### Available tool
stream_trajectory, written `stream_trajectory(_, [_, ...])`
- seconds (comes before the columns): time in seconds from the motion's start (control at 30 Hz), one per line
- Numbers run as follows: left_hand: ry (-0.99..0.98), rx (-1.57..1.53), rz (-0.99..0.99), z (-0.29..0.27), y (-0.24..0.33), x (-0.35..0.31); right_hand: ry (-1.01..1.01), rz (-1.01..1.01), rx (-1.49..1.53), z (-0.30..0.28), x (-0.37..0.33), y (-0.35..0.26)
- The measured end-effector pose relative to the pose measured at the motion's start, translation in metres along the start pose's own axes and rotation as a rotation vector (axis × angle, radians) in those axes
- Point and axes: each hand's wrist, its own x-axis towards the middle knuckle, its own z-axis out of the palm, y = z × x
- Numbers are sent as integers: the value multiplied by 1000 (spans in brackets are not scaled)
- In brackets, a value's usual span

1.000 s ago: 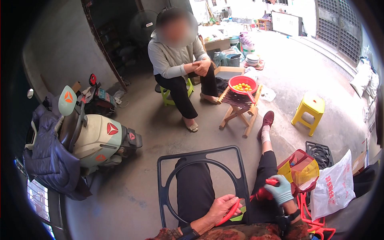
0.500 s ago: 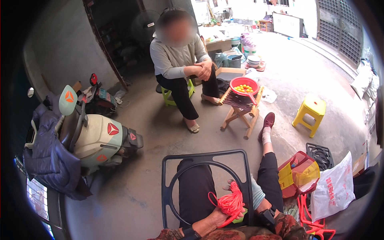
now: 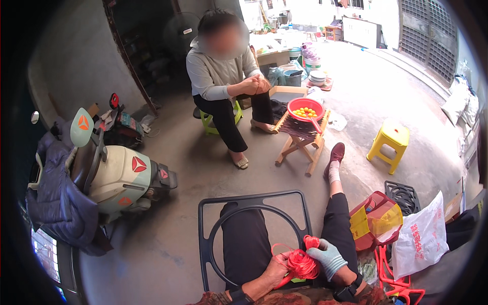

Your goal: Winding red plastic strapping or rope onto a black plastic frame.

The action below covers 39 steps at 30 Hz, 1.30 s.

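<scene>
A bundle of bright red cord (image 3: 302, 266) lies between my two hands above my lap. My left hand (image 3: 275, 270), bare, is closed around its left side, with a thin loop of cord rising beside the fingers. My right hand (image 3: 328, 258) wears a pale blue-grey glove and grips the bundle's upper right part, its fingers wrapped over the strands. Under the hands, a black square frame (image 3: 249, 195) with a large round opening rests across my legs. Its lower right part is hidden by my hands and the cord.
Opposite me a person (image 3: 218, 76) sits on a green stool, hands together. Beside them, a red strainer (image 3: 319, 125) of yellow-orange fruit stands on a folding wooden stool (image 3: 285, 156). A scooter (image 3: 122, 170) stands left. Right are a yellow stool (image 3: 390, 142), a red box (image 3: 373, 216) and a white bag (image 3: 419, 239).
My gloved right hand has come round from beside the cord bundle onto its right side and now grips it. The seated person's hands have shifted. The view has moved slightly.
</scene>
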Motion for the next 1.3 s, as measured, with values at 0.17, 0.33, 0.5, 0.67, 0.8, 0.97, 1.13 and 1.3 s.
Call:
stream_trajectory(0.17, [103,127,-172,12,10,-12,-259,211,214,-22,-25,43])
stream_trajectory(0.33, [160,186,-18,11,7,-8,-246,-64,-561,-7,-29,33])
stream_trajectory(0.5, [46,205,-23,12,28,-7,-203,286,562,-5,-24,19])
stream_trajectory(0.67, [49,134,-133,10,31,6,42,0,933,-40,2,6])
stream_trajectory(0.8, [48,190,-151,11,27,-6,135,-219,966,-65,19,8])
stream_trajectory(0.97, [-12,281,-149,19,30,-9,239,-123,918,-91,18,-18])
stream_trajectory(1.13, [-2,350,-173,16,30,-8,-187,-110,1113,-138,19,10])
stream_trajectory(1.3, [30,436,-186,12,33,-13,-332,-90,1036,-139,10,15])
